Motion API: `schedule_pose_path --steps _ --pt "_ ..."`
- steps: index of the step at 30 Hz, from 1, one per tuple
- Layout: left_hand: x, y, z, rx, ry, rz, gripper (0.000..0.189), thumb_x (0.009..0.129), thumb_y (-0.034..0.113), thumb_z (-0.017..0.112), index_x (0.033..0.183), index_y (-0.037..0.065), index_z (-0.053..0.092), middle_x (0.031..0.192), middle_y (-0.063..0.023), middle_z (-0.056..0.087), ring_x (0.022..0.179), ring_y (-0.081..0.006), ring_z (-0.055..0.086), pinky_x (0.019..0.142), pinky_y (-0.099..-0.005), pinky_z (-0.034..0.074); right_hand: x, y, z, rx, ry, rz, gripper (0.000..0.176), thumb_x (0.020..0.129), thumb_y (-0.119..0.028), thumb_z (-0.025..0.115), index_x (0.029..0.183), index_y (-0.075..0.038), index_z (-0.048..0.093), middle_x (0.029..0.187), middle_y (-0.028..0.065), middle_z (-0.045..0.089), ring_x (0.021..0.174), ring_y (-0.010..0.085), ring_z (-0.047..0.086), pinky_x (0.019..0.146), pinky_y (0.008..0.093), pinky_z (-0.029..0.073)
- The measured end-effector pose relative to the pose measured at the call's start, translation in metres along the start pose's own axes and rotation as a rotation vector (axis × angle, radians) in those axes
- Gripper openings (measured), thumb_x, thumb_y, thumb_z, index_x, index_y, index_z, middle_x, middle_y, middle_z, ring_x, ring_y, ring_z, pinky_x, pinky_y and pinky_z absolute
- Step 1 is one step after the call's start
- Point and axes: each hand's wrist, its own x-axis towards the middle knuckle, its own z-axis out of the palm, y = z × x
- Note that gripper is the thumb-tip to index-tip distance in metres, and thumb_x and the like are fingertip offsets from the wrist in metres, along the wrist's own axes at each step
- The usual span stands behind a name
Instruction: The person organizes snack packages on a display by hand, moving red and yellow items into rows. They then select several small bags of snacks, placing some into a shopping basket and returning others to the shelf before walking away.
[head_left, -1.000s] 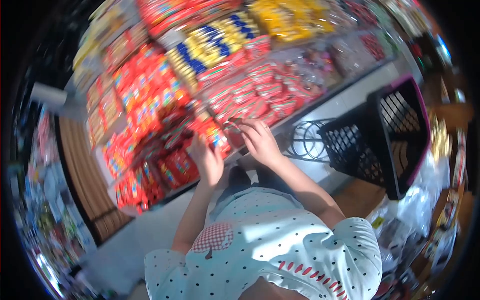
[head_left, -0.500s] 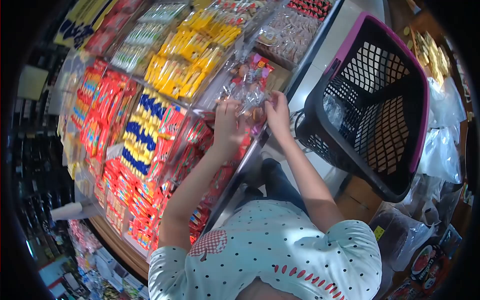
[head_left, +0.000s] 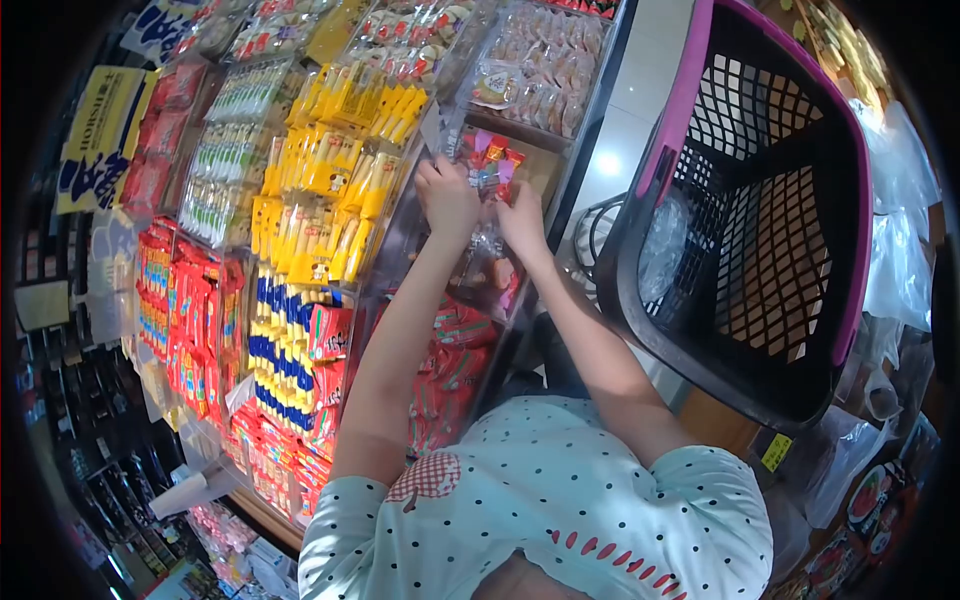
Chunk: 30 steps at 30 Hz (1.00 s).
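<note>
Both hands reach into a compartment of the sweets display that holds clear-wrapped sweets (head_left: 482,262) and small red packets (head_left: 497,152). My left hand (head_left: 448,202) is at the compartment's left side, its fingers curled in beside clear wrapping; what they hold is hidden. My right hand (head_left: 522,222) is closed at the fingertips on a small red packet (head_left: 505,190), close to the left hand. Clear wrappers lie between and below the two hands.
To the right stands a black shopping basket (head_left: 690,345) with a purple rim and a clear plastic bag (head_left: 662,245) inside. Left of my hands are yellow packets (head_left: 330,160) and red packets (head_left: 195,320). Round-wrapped snacks (head_left: 550,70) fill the compartment beyond. Plastic bags (head_left: 895,270) hang at far right.
My hands have moved farther up the compartment, away from my body, and red packets now show between them. The view has shifted, and the basket appears larger and nearer.
</note>
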Motion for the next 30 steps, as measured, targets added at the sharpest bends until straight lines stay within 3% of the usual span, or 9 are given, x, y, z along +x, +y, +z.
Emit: schedule_pose_path --steps 1,5,11,14,19,23,26,28,30 --pt "0.004 -0.002 0.004 0.006 -0.005 -0.048 0.043 0.079 0.018 0.063 0.110 -0.004 0.043 0.109 -0.0253 0.045 0.099 -0.0410 0.048 0.085 -0.0469 0.041 0.008 0.005 0.005 -0.018 -0.009 0.028 0.040 0.076 -0.012 0.061 0.109 0.007 0.048 0.102 0.0268 0.054 0.100 0.0411 0.052 0.090 0.0426 0.041" --pt "0.011 -0.008 0.010 -0.022 -0.076 -0.116 0.051 0.080 0.022 0.063 0.116 -0.005 0.039 0.111 -0.0247 0.046 0.101 -0.0415 0.048 0.087 -0.0477 0.040 0.023 0.015 0.017 0.005 -0.027 0.172 0.042 0.074 -0.014 0.064 0.108 0.006 0.048 0.101 0.0262 0.056 0.097 0.0415 0.054 0.087 0.0438 0.042" --pt "0.011 -0.015 0.004 -0.271 -0.072 -0.124 0.064 0.073 0.023 0.071 0.121 -0.005 0.041 0.114 -0.0232 0.047 0.108 -0.0386 0.046 0.094 -0.0461 0.035 0.021 0.017 0.018 0.052 0.065 0.104 0.046 0.072 -0.012 0.069 0.110 0.005 0.048 0.102 0.0240 0.058 0.098 0.0362 0.058 0.086 0.0412 0.044" --pt "0.014 -0.016 0.003 -0.236 -0.251 -0.205 0.064 0.067 0.021 0.076 0.118 -0.001 0.044 0.119 -0.0235 0.047 0.111 -0.0388 0.046 0.094 -0.0434 0.037 0.022 0.023 0.020 0.117 0.085 0.097 0.051 0.071 -0.012 0.071 0.113 0.005 0.047 0.100 0.0209 0.060 0.095 0.0323 0.060 0.084 0.0379 0.046" --pt "0.013 -0.025 0.017 -0.546 -0.350 -0.217 0.051 0.063 0.015 0.081 0.102 -0.001 0.051 0.097 -0.0156 0.060 0.089 -0.0285 0.060 0.080 -0.0353 0.047 0.024 0.019 0.012 0.207 0.032 0.275 0.043 0.075 -0.007 0.061 0.114 0.006 0.048 0.098 0.0205 0.061 0.089 0.0289 0.062 0.078 0.0355 0.049" --pt "0.009 -0.032 0.031 -0.683 -0.293 -0.251 0.046 0.064 0.012 0.080 0.097 -0.001 0.051 0.092 -0.0136 0.061 0.087 -0.0247 0.060 0.078 -0.0328 0.047 0.028 0.035 0.018 0.230 0.055 0.228 0.040 0.075 -0.005 0.055 0.113 0.007 0.048 0.100 0.0210 0.059 0.085 0.0291 0.063 0.075 0.0364 0.050" --pt "0.009 -0.018 -0.003 -0.709 -0.263 -0.261 0.045 0.066 0.014 0.080 0.097 0.001 0.051 0.088 -0.0134 0.063 0.083 -0.0256 0.062 0.075 -0.0339 0.047 0.027 0.015 0.015 0.327 0.076 0.243 0.042 0.075 -0.007 0.056 0.115 0.006 0.047 0.108 0.0237 0.054 0.092 0.0327 0.060 0.082 0.0379 0.047" --pt "0.007 -0.006 -0.032 -0.528 -0.240 -0.295 0.043 0.069 0.016 0.076 0.101 0.004 0.050 0.091 -0.0155 0.062 0.086 -0.0343 0.061 0.074 -0.0383 0.048 0.030 0.005 0.014 -0.031 0.172 0.097 0.049 0.076 -0.011 0.059 0.119 0.005 0.043 0.120 0.0264 0.043 0.107 0.0380 0.051 0.090 0.0415 0.042" --pt "0.000 -0.006 -0.035 -0.447 -0.123 -0.205 0.041 0.069 0.015 0.076 0.100 0.004 0.051 0.089 -0.0149 0.062 0.083 -0.0337 0.061 0.073 -0.0381 0.048 0.031 -0.001 0.018 -0.152 0.187 0.092 0.054 0.075 -0.014 0.061 0.122 0.003 0.040 0.124 0.0268 0.039 0.113 0.0403 0.045 0.093 0.0436 0.039"
